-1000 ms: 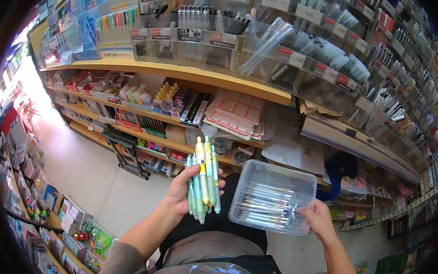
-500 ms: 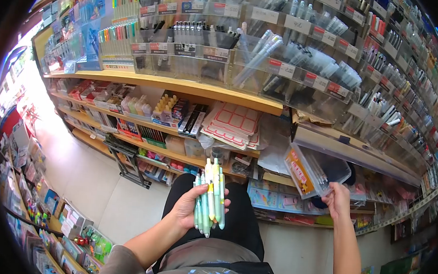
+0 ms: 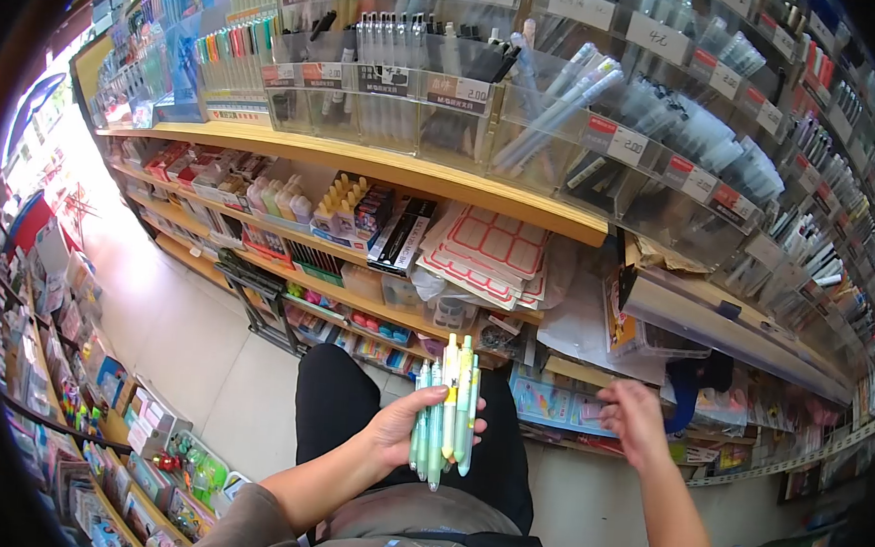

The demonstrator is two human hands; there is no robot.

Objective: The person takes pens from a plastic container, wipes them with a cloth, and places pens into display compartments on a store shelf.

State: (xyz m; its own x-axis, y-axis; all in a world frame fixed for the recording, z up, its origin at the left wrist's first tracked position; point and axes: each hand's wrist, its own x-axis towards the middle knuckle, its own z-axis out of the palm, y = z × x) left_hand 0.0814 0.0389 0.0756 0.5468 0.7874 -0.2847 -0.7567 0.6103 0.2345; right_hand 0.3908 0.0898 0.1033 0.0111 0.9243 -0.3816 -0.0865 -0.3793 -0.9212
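A bunch of slim pens [image 3: 457, 415] in pale green, mint and yellow is gripped by my left hand [image 3: 398, 430] above my lap. They stand roughly upright, the thumb across them. My right hand [image 3: 637, 426] is off to the right with nothing in it, its fingers loosely bent and apart. Just above and beyond it, a clear plastic box [image 3: 669, 340] with an orange label lies on the shelf under the drawer ledge, partly hidden by that ledge.
Clear pen racks [image 3: 369, 79] with price tags line the display above a wooden shelf edge [image 3: 384, 165]. Red-bordered label sheets [image 3: 489, 247] lie on the shelf below. A folded black metal stand [image 3: 260, 303] is at left. More goods [image 3: 161, 457] fill racks at lower left.
My right hand has let go of the clear box, which now lies farther back under the ledge, and has drawn back from it. The left hand still holds the pens. The view has shifted.
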